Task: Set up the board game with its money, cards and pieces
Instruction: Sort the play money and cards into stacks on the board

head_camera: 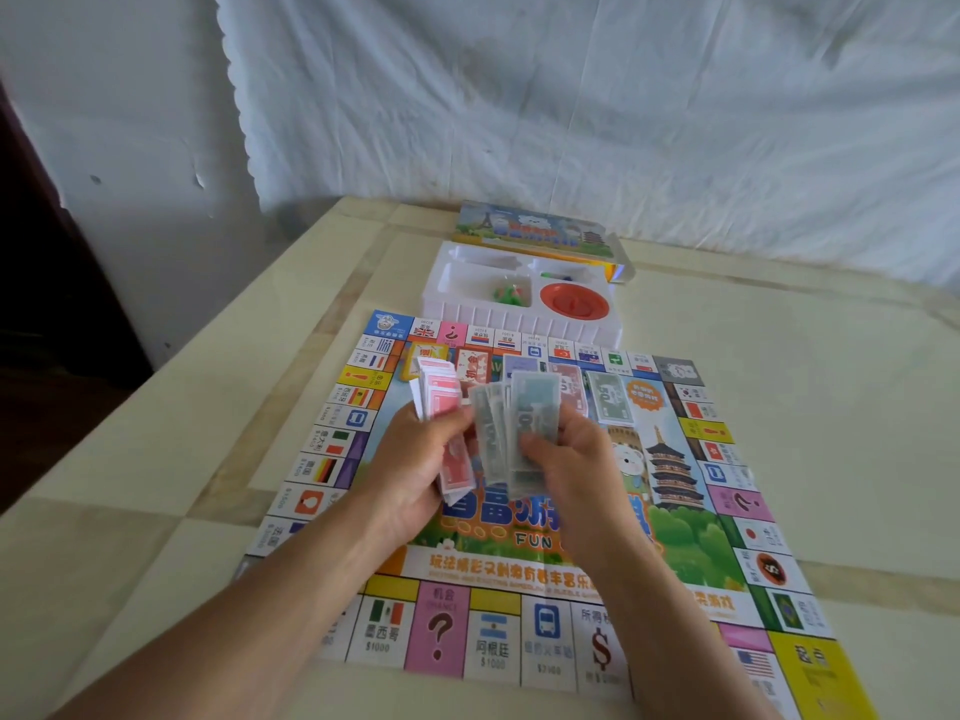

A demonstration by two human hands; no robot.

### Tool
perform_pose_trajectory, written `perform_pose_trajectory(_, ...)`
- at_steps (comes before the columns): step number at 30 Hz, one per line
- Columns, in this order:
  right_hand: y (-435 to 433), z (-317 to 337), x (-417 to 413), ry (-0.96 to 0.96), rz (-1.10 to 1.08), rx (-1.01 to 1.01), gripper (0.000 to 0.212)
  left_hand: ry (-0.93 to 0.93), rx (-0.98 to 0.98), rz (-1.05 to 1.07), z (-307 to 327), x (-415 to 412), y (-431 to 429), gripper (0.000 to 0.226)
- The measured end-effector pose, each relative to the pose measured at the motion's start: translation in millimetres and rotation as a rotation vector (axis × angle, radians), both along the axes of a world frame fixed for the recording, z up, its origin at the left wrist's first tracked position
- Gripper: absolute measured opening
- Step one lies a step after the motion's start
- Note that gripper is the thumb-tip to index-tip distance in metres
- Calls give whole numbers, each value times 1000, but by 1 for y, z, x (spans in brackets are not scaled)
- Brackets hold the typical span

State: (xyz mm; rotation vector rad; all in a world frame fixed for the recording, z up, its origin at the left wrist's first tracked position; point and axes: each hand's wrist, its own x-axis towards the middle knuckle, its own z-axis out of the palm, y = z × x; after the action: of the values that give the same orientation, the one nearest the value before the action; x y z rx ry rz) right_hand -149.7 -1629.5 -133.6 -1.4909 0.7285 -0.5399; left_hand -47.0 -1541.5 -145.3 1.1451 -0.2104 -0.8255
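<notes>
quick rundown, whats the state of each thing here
game board, unfolded flat on the table
left hand, grips a fanned red note stack
right hand, pinches grey-green notes
green note pile, lying on the board
white tray, open, beyond the board
green pieces, in a tray compartment
orange disc, in the tray's right compartment

Head view looks forward and down; close above the board [519, 563].

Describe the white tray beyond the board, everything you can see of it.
The white tray looks like moulded plastic, with a ribbed front wall and several compartments. Green pieces lie in the front-left one, an orange-red round disc in the front-right one. It sits flat on the table, between the board and the box.
</notes>
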Motion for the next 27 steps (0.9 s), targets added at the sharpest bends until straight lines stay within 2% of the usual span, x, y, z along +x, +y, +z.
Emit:
perform_pose_trajectory(3,-5,0,-4,346,-30,-878,24,2,-9,201,1,7,-1,21)
perform_pose_trajectory(4,-4,-1,-4,443,35,-1055,29,-16,3,241,1,9,-1,21)
perform_pose_trajectory(5,0,-3,-3,521,116,-1122,34,-33,18,264,2,9,-1,20)
perform_pose_trajectory(7,5,-7,-2,569,192,-1088,38,-49,29,256,3,8,-1,18)
perform_pose_trajectory(10,1,-7,-3,555,118,-1020,32,-39,11,184,7,5,-1,17)
perform_pose_trajectory(12,-6,-7,-2,475,74,-804,24,-23,-2,126,6,4,-1,17)
perform_pose_trajectory(14,-6,-5,0,377,86,-544,25,-15,-11,76,5,1,-2,20)
perform_pose_trajectory(17,-3,-9,3,321,110,-378,31,-25,1,38,4,-3,-2,18)
perform_pose_trajectory(19,-3,-11,3,295,85,-374,33,-27,7,46,4,-3,-2,16)
perform_pose_trajectory(24,3,-11,4,244,118,-541,38,-58,-19,84,1,-4,-4,19)
perform_pose_trajectory(27,1,-11,4,223,112,-551,39,-49,-5,113,-1,-4,-5,19)
